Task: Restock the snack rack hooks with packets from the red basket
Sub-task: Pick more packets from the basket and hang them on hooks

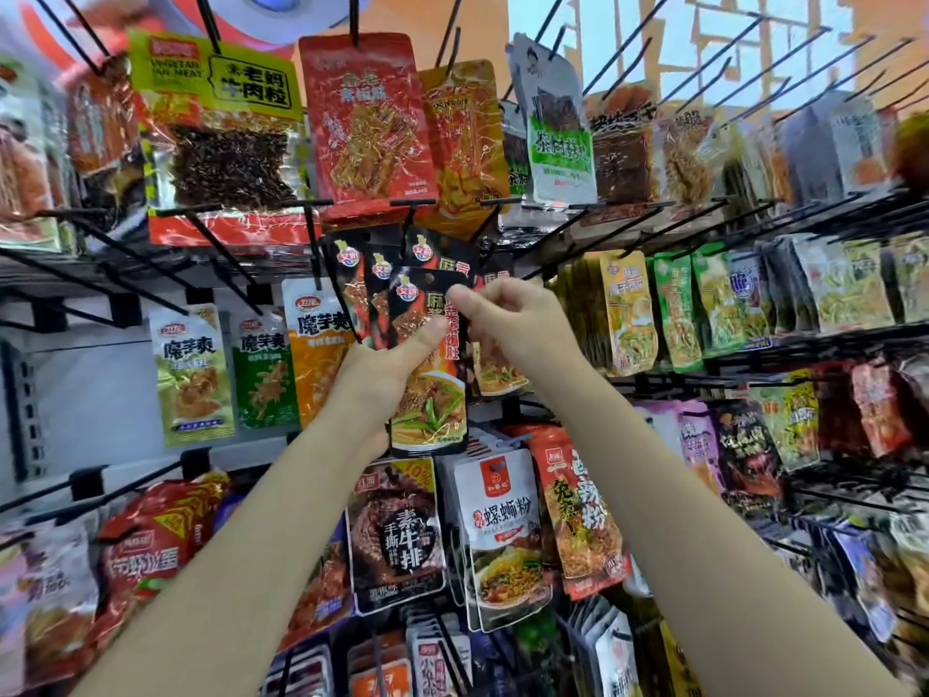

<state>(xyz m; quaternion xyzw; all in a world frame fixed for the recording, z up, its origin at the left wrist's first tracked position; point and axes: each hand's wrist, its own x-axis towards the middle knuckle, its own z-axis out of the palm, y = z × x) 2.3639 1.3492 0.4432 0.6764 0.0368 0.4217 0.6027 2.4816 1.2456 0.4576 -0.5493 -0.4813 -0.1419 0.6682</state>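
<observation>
A black snack packet point(427, 394) with red lettering and a picture of food is held up in front of the rack at the centre. My left hand point(387, 369) grips its left side, thumb across the front. My right hand point(507, 319) pinches its top right corner. Its punched hole sits near the top edge, a little below a black hook point(409, 218). Behind it, two or three matching black packets point(362, 274) are fanned out at that hook; whether they hang on it or sit in my left hand is unclear. The red basket is out of view.
The wire rack fills the view with rows of black hooks and hanging packets: a red packet point(367, 123) and a yellow-green one point(216, 123) above, orange and green konjac packets point(251, 364) at left, noodle packets point(502, 535) below. Several bare hooks point(704, 57) stick out at upper right.
</observation>
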